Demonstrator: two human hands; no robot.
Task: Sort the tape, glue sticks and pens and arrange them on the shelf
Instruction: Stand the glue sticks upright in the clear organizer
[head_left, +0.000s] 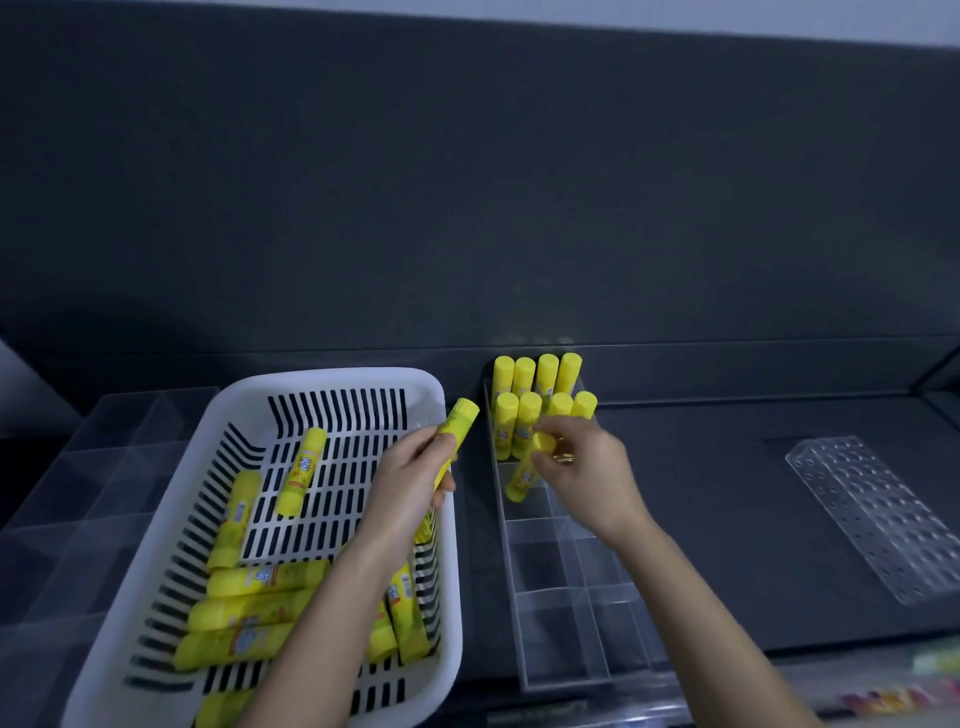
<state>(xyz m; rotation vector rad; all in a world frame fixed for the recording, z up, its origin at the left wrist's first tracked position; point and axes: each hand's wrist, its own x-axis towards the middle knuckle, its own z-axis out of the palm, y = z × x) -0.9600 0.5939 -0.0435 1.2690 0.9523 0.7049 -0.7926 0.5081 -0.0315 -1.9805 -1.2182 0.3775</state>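
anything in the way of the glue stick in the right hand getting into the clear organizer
Nothing visible. The right hand tilts its glue stick into a free compartment of the clear organizer; the upright sticks stand only behind it.

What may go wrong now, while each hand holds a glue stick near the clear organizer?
The right hand holds its glue stick tilted beside the upright glue sticks; a bump might topple them.
The left hand grips a second glue stick over the white basket rim; if dropped, it may land between basket and clear organizer.
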